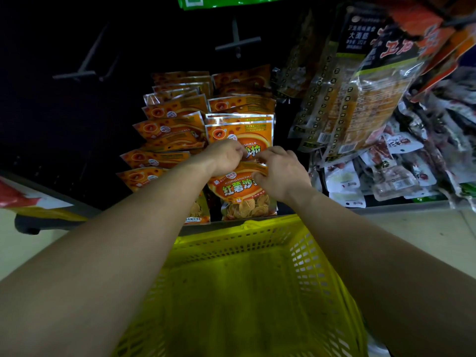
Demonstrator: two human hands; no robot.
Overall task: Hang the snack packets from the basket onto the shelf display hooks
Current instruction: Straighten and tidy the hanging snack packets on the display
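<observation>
An orange snack packet (240, 195) hangs in front of two rows of matching orange packets (177, 124) on the dark shelf wall. My left hand (224, 157) pinches the packet's top edge at its left corner. My right hand (279, 171) grips the same top edge at its right side. The hook under the packet's top is hidden by my fingers. Below my forearms stands the yellow plastic basket (304, 253), and no packets show inside it.
Two bare display hooks (237, 42) (77, 73) stick out of the dark panel above the orange rows. Dark and orange packets (360, 99) hang at the right, over a bin of small white packets (386, 173). Pale floor lies on both sides.
</observation>
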